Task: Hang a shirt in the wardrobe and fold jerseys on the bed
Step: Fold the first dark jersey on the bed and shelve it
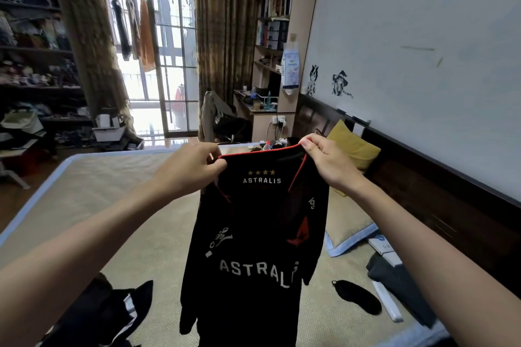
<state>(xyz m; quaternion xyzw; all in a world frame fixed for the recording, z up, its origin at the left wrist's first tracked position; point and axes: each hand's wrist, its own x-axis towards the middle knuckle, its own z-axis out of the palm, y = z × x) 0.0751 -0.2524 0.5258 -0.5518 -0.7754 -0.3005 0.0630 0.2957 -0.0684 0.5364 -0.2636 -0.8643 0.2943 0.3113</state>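
Your forearms are extending over the bed (93,191); left hand (187,169) and right hand (327,160) are each pinching the black jersey (253,248) collar, its grip holding it aloft; judged: folding is starting; next, lay it flat.

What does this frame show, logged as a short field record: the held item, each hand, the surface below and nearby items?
held item: black jersey, red-trimmed collar, hanging unfolded
left hand: pinches the collar's left end
right hand: pinches the collar's right end
surface: bed with woven mat, below the jersey
nearby items: dark garment lower left; black eye mask; yellow pillow by the headboard
fold stage: not begun
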